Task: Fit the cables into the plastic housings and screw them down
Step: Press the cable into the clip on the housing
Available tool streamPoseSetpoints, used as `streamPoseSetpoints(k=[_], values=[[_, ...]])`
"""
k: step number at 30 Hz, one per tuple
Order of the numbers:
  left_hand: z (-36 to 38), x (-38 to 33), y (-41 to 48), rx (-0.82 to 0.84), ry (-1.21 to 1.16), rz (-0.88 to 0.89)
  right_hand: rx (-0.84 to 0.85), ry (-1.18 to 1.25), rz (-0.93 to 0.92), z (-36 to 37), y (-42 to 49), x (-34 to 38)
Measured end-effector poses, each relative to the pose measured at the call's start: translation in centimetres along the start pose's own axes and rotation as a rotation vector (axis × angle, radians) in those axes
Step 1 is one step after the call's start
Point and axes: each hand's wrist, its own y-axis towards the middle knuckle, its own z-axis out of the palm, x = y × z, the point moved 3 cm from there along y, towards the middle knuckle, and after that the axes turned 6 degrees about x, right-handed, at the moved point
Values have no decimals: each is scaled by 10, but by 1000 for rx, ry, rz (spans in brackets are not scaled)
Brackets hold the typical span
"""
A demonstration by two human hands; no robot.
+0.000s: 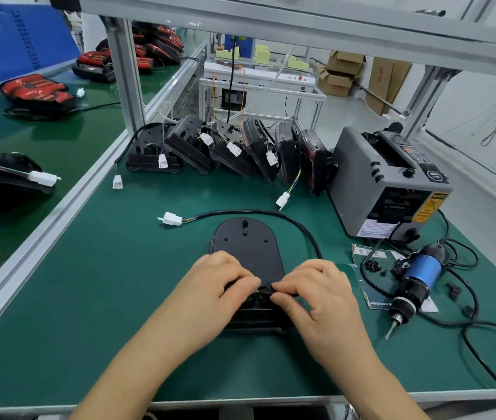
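A black plastic housing lies flat on the green mat in front of me. Its black cable loops from the right side round the far end and finishes in a white connector on the left. My left hand has curled fingers on the housing's near part. My right hand pinches the black cable end where it meets the housing, between thumb and forefinger. The fingertips of both hands nearly touch over the cable entry, which they mostly hide.
An electric screwdriver lies at the right among loose black screws and its cord. A grey tape dispenser stands behind it. A row of black housings with white plugs leans at the back. An aluminium post stands back left.
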Motion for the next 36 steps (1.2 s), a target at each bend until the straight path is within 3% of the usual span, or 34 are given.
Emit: streamPoseSetpoints(k=[3,6,19,28,32,36], values=[[-1,-5,6,135,182,2,-109,-127,-157,1,-4,2],[1,-8,9,157,223,21,-181,-206,-261,2,-7,0],[2,-10,7,172,-169,-133,-200,-111,-346,5,-5,-7],[8,-13,-1,1,-243,-186,-123,72,-208,4,-4,-6],[10,-15,-1,-54,-240,-171,33,219,-107,-2,-1,-8],[13,-15,-2,-61,-260,-195,121,154,166,-31,10,-46]])
